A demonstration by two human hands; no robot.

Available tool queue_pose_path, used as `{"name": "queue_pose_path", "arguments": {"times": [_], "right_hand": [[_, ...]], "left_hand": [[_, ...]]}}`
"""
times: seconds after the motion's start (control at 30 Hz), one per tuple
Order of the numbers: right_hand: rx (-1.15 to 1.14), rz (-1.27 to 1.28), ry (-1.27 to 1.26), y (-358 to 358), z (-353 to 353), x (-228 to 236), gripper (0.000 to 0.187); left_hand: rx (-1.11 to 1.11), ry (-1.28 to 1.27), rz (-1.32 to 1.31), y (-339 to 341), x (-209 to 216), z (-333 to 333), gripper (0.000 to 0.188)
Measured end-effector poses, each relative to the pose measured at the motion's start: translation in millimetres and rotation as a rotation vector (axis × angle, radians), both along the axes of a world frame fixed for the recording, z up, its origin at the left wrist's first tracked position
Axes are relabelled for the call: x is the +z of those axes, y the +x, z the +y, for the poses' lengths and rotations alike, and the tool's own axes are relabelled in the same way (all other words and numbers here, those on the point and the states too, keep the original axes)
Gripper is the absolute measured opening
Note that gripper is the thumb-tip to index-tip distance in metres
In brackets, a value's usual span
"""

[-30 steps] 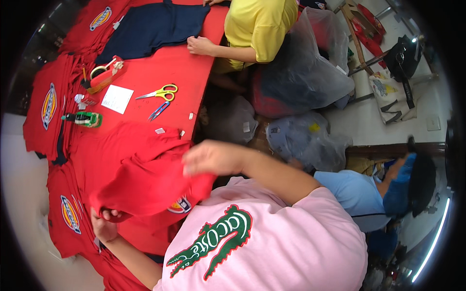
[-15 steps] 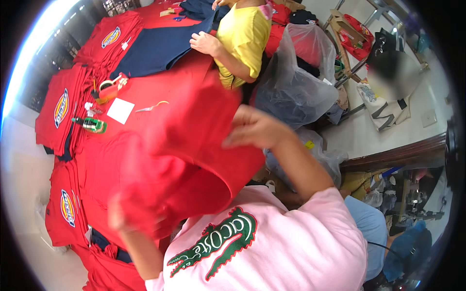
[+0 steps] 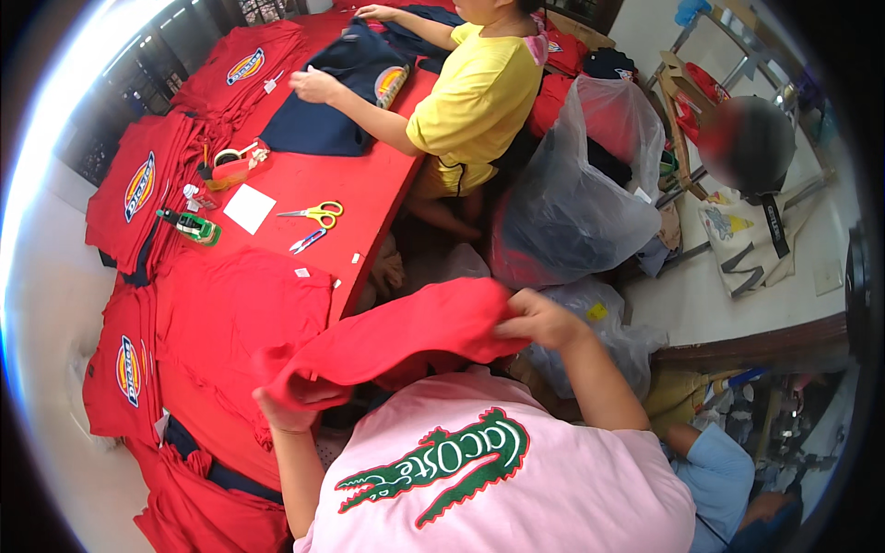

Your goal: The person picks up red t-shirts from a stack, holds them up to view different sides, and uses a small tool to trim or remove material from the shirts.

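Observation:
A red shirt [image 3: 396, 332] is stretched between my two hands in front of my pink top. My left hand [image 3: 288, 412] grips its left end, fingers partly hidden by the cloth. At the other end, my right hand [image 3: 542, 318] pinches the fabric with thumb and fingers. Another red shirt [image 3: 240, 300] lies spread on the red-covered table [image 3: 369, 221], just beyond my left hand. Further off on the table lie yellow-handled scissors [image 3: 313, 214], small blue thread snips [image 3: 308, 241], a white paper square [image 3: 249, 209] and a green bottle [image 3: 194, 227].
Stacks of folded red shirts [image 3: 124, 198] with oval prints line the left side. Across the table, a person in yellow [image 3: 475, 92] handles a navy shirt [image 3: 323, 111]. A large clear plastic bag [image 3: 572, 198] of garments stands to the right. Someone in light blue [image 3: 714, 475] is at lower right.
The red shirt has come down toward me and narrowed into a band between my hands, uncovering the scissors and table edge. The person in yellow has lifted and turned the navy shirt.

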State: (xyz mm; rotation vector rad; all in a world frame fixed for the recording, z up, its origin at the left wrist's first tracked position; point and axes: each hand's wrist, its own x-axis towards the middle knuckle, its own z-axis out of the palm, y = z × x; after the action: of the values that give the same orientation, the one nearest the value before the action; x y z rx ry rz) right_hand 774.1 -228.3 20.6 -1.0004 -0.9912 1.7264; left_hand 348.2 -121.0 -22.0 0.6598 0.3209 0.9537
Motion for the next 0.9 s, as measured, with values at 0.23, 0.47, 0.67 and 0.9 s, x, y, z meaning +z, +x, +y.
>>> {"name": "queue_pose_path", "arguments": {"times": [0.23, 0.47, 0.67, 0.9], "right_hand": [[-0.152, 0.21, 0.055, -13, 36, -28, 0.042], [0.5, 0.008, -0.416, -100, 98, -33, 0.049], [0.552, 0.191, -0.326, -133, 171, -35, 0.05], [0.869, 0.096, -0.33, -224, 252, -26, 0.059]], "left_hand": [[-0.137, -0.065, 0.077, -56, -10, -14, 0.045], [0.004, -0.355, 0.524, -133, -35, -53, 0.043], [0.146, -0.228, 0.218, -183, -26, -95, 0.048], [0.327, 0.146, -0.25, -235, -62, -80, 0.071]]}}
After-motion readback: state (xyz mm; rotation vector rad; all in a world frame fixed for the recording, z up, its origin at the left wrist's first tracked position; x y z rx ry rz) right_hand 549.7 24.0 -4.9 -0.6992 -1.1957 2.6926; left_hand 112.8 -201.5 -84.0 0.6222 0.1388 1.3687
